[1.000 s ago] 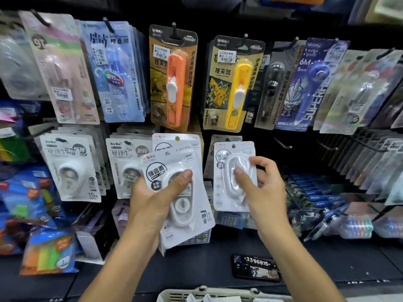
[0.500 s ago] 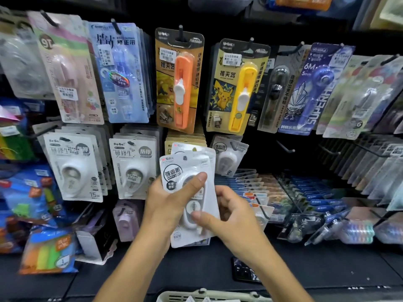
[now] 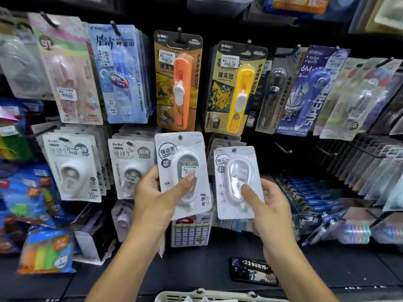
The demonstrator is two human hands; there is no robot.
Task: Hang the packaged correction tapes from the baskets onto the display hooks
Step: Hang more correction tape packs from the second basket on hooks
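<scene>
My left hand (image 3: 152,197) grips a white packaged correction tape (image 3: 181,153), thumb pressed on its blister, in front of the lower row of hooks. My right hand (image 3: 268,205) holds a second white packaged correction tape (image 3: 235,171) just to the right, thumb on its clear blister; its top sits in front of more such packs hanging behind it. A bare black display hook (image 3: 282,148) juts out right of that pack. The rim of a pale basket (image 3: 205,295) shows at the bottom edge.
Rows of hanging packs fill the wall: white tapes (image 3: 72,166) at left, orange (image 3: 181,83) and yellow (image 3: 237,90) clip pushers above. A phone (image 3: 254,271) lies on the dark shelf below. Angled pen packs (image 3: 359,171) crowd the right side.
My right hand went to the stack in my left hand, took a pack off it and moved right with it. Both packs are now held side by side, a little higher.
</scene>
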